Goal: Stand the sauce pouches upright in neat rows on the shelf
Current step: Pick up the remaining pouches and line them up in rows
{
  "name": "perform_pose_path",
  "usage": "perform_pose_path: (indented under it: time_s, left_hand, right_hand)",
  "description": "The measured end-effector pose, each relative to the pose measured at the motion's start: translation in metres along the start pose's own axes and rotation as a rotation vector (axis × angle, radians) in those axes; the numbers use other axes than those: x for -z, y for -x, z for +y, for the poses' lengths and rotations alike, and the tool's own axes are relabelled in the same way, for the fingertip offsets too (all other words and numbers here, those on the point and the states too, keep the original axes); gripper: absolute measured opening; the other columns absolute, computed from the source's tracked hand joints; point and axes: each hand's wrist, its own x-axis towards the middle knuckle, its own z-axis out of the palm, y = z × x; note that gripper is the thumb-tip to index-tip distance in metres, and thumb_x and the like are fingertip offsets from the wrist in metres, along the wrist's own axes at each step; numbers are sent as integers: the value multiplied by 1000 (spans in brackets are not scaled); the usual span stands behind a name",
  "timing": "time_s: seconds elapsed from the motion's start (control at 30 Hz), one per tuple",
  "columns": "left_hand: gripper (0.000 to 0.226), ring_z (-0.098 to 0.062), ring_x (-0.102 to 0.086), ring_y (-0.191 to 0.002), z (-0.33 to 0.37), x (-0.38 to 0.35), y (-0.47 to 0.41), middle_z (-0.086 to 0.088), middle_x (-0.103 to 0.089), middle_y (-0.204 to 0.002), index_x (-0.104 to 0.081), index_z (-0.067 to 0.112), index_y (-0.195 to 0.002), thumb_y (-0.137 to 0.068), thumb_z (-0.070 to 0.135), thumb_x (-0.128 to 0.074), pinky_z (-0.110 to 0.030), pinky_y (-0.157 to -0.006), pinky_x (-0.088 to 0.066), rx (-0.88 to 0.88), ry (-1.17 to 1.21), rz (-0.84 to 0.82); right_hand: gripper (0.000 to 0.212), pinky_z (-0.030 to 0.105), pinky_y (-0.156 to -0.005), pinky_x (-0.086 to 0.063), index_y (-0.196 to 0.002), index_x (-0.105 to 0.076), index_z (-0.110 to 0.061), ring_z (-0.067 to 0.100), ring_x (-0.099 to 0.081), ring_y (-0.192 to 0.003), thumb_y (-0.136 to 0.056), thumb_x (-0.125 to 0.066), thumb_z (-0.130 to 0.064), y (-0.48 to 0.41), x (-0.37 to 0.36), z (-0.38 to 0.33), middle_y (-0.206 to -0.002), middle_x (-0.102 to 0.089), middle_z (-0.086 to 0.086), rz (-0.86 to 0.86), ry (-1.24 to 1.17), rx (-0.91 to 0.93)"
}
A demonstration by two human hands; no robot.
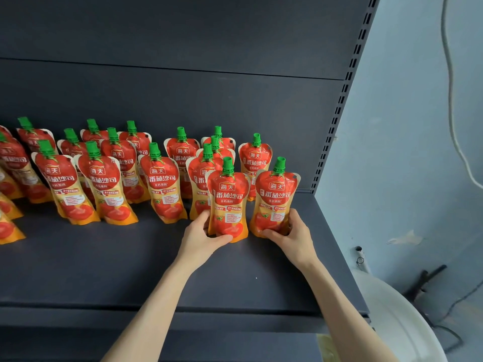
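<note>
Nearest, stretches two bare forearms over the front edge of the dark shelf (pixel 130 257). Grips with the left hand (pixel 201 236), thumb and fingers curled round its base, one upright sauce pouch (pixel 230 202); clasps with the right hand (pixel 292 236) a second pouch (pixel 275 199), also upright, just beside it near the shelf's right end. Faces the other pouches (pixel 162 184) standing in uneven rows behind and to the left.

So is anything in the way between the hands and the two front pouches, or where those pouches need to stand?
Nothing visible. The left hand grips the base of the left pouch, the right hand the base of the right pouch. Both stand upright at the front row's right end, with bare shelf in front.
</note>
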Motion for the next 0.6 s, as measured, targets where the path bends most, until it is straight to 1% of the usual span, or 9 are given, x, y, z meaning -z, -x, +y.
perform_pose_path:
  time_s: [0.07, 0.13, 0.2, 0.3, 0.4, 0.5, 0.53, 0.6]
  left_hand:
    - [58, -12, -62, -104, 0, 1, 0, 6, -64, -114, -52, 25, -120, -69, 22, -81, -35, -90, -53, 11, 1, -2]
    - [61, -13, -61, -106, 0, 1, 0, 5, -63, -116, -51, 23, -123, -69, 23, -81, -37, -92, -52, 21, -2, -3]
    - [58, -12, -61, -105, 2, 0, 1, 7, -63, -114, -51, 25, -119, -69, 23, -81, -37, -91, -52, 12, 1, 4]
    - [53, -6, -61, -98, 7, -1, 7, 10, -63, -109, -52, 25, -116, -71, 20, -80, -28, -86, -52, -18, 1, 51]
    - [52, -5, -58, -99, 10, -2, 17, 11, -58, -113, -52, 22, -119, -74, 22, -77, -16, -80, -46, -65, -20, 115]
    - [43, -5, -54, -102, 9, 1, 32, 9, -57, -112, -55, 16, -118, -79, 18, -73, -18, -86, -43, -138, -111, 237]
    - [40, -7, -54, -102, 9, 3, 38, 8, -58, -111, -57, 13, -117, -80, 17, -71, -17, -86, -42, -148, -138, 269]
    - [30, -9, -57, -99, 7, 6, 53, 5, -62, -105, -61, 11, -110, -81, 15, -70, -19, -84, -43, -165, -182, 300]
  right_hand:
    - [49, 9, -74, -44, -115, -47, -18, 2, -57, -90, -76, -76, -19, 1, 0, -1, -107, -58, -9, -2, -7, -1]
    - [49, 12, -79, -44, -115, -47, -17, 3, -57, -91, -76, -76, -19, 1, 0, -2, -107, -58, -9, -3, -12, -6]
    - [50, 14, -80, -44, -118, -47, -15, 4, -56, -93, -77, -76, -19, 1, 0, -3, -108, -58, -8, -1, -10, -9]
    - [52, 20, -85, -47, -119, -47, -14, 7, -57, -96, -77, -76, -20, 3, -1, -3, -111, -60, -6, 18, 2, -3]
    - [59, 25, -89, -46, -126, -43, -17, 13, -57, -106, -77, -76, -24, 7, 0, -1, -120, -58, -3, 58, 30, -9]
    - [62, 34, -97, -46, -133, -39, -16, 17, -51, -119, -81, -72, -26, 19, 3, 4, -133, -51, 1, 125, 121, -3]
    - [61, 37, -100, -45, -134, -39, -15, 18, -48, -123, -82, -70, -25, 25, 5, 3, -135, -48, 2, 151, 158, 4]
    - [53, 38, -102, -43, -131, -44, -15, 17, -47, -123, -84, -68, -23, 40, 10, 0, -133, -48, 0, 194, 181, 41]
